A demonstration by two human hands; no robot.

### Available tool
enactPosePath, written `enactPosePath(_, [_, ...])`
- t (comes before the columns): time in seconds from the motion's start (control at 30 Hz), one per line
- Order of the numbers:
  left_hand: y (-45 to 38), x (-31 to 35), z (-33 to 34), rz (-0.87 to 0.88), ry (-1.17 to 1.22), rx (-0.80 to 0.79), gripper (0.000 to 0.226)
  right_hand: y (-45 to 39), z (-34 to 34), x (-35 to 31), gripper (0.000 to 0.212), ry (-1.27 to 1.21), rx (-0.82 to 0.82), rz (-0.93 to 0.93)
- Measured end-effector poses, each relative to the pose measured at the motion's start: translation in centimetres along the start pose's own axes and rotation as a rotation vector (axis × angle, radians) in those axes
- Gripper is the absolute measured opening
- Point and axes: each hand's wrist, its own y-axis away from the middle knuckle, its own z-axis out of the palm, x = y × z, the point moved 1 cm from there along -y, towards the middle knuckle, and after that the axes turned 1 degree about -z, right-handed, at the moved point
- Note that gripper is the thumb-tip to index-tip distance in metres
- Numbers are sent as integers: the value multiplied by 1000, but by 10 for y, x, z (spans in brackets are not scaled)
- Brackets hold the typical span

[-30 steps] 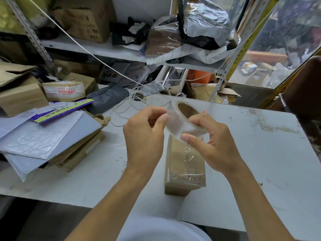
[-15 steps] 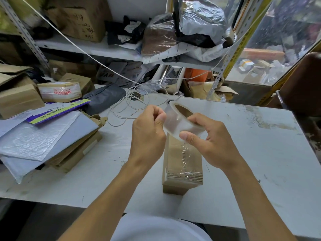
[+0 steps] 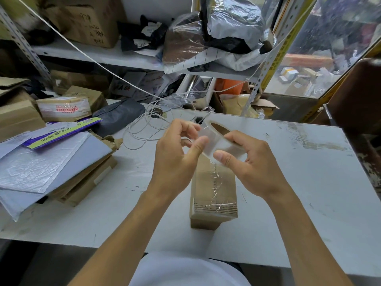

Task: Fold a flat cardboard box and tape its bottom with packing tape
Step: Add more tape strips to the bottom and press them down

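A small brown cardboard box [image 3: 214,195] stands on the white table [image 3: 309,182] in front of me, with wrinkled clear tape running along its top face. Above its far end my right hand [image 3: 251,162] grips a roll of clear packing tape [image 3: 216,141], thumb on the outer face and fingers through the brown core. My left hand [image 3: 175,159] is beside the roll. Its thumb tip touches the roll's outer face, and its other fingers are curled loosely and apart. I cannot see a loose tape end.
A pile of grey mailers and flat cardboard [image 3: 51,162] covers the table's left side. A taped parcel [image 3: 64,108] and a dark bag [image 3: 119,114] lie behind it. A coiled white cable [image 3: 148,124] lies beyond my hands. A brown chair [image 3: 360,96] stands at the right.
My left hand's fingers, pinched against the roll before, have spread apart, leaving only the thumb on it. The roll has tilted a little in my right hand. The box has not moved.
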Motion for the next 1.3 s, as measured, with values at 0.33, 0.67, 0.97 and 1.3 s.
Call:
enactPosePath(0.33, [-15, -14, 4, -201, 199, -35, 27, -6, -6, 9, 33, 183, 7, 138])
enactPosePath(0.67, [-50, -26, 30, -445, 271, -213, 32, -44, -35, 28, 41, 247, -46, 114])
enactPosePath(0.97, [-72, -58, 29, -640, 314, -190, 15, -84, -30, 45, 21, 146, -253, 68])
enactPosePath(1.3, [-67, -98, 12, -731, 404, -81, 17, -98, -11, 47, 50, 529, -402, 173])
